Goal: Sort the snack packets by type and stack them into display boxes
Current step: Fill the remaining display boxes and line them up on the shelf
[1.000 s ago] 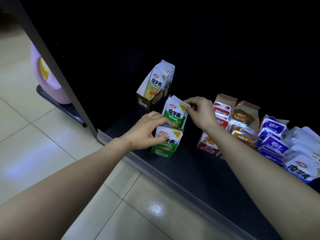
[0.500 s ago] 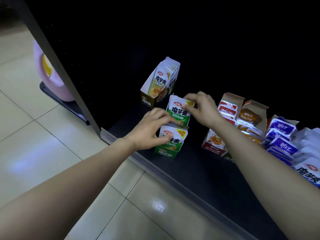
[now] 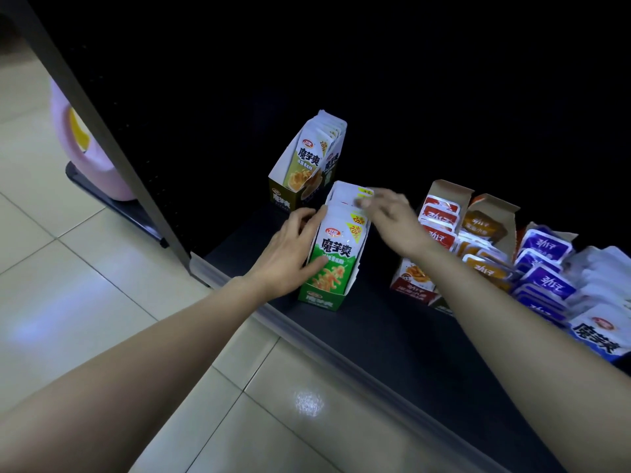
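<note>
Both hands at the green display box on the dark shelf.

The green display box [image 3: 321, 298] stands near the shelf [image 3: 392, 339] front edge, filled with upright green konjac snack packets [image 3: 336, 254]. The left hand [image 3: 290, 254] lies spread against the box's left side and the front packet, fingers loosely open. The right hand [image 3: 389, 216] reaches over the far end of the stack, fingertips pinched on a packet's top corner, though blur hides the exact grip. Farther back stands an olive display box [image 3: 290, 194] holding yellow packets [image 3: 310, 158]. To the right sit a red box [image 3: 415, 285] of red packets [image 3: 438, 216], an orange-packet box [image 3: 491, 216], purple packets [image 3: 546, 247] and loose white packets [image 3: 601, 336].
</note>
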{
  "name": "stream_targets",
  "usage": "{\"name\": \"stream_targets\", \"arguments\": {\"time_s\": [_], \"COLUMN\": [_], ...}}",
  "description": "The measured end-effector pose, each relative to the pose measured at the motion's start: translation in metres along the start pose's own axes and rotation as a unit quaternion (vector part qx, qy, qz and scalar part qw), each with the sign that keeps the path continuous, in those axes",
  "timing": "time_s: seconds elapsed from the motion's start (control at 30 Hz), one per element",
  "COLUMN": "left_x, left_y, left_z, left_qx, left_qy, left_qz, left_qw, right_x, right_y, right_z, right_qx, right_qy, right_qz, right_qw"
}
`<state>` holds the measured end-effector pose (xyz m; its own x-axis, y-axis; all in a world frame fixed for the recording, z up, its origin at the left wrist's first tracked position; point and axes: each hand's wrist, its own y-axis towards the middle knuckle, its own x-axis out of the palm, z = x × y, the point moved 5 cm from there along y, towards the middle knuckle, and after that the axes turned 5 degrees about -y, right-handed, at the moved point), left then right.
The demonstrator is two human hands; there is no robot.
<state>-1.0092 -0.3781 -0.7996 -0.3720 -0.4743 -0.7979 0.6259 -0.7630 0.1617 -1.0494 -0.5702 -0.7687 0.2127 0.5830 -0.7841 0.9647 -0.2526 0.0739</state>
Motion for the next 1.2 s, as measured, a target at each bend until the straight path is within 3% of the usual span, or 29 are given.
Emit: {"name": "stream_targets", "arguments": {"time_s": [0.07,0.2,0.3,0.37,0.47,0.6,0.77,0.93,1.2], "left_x": [0.003,0.008,0.011,0.010,0.010,0.012,0.013,0.014,0.017], "left_y": [0.003,0.009,0.010,0.009,0.011,0.017,0.022,0.026,0.029], "left_z": [0.001,0.004,0.003,0.002,0.000,-0.002,-0.011,-0.014,-0.016], "left_qx": [-0.017,-0.052,-0.077,-0.097,-0.123,-0.150,-0.165,-0.183,-0.176], "left_qy": [-0.015,-0.039,-0.061,-0.083,-0.096,-0.063,-0.041,-0.063,-0.072], "left_qz": [-0.007,-0.014,-0.038,-0.046,-0.037,-0.026,0.005,0.044,0.004], "left_qw": [1.000,0.998,0.994,0.991,0.987,0.986,0.985,0.980,0.982], "right_x": [0.016,0.003,0.010,0.021,0.022,0.020,0.026,0.029,0.030], "right_y": [-0.008,-0.009,-0.007,-0.008,-0.006,-0.016,-0.021,-0.009,-0.013], "right_z": [0.005,0.005,0.005,0.007,0.004,-0.003,0.006,-0.002,0.002], "right_qx": [-0.027,-0.042,-0.038,-0.022,0.000,-0.016,0.054,0.088,0.088], "right_qy": [-0.025,-0.038,-0.071,-0.055,-0.002,-0.012,-0.023,-0.001,0.011], "right_qz": [-0.042,0.029,-0.003,-0.026,-0.004,0.016,-0.068,-0.079,-0.114], "right_qw": [0.998,0.998,0.997,0.998,1.000,1.000,0.996,0.993,0.989]}}
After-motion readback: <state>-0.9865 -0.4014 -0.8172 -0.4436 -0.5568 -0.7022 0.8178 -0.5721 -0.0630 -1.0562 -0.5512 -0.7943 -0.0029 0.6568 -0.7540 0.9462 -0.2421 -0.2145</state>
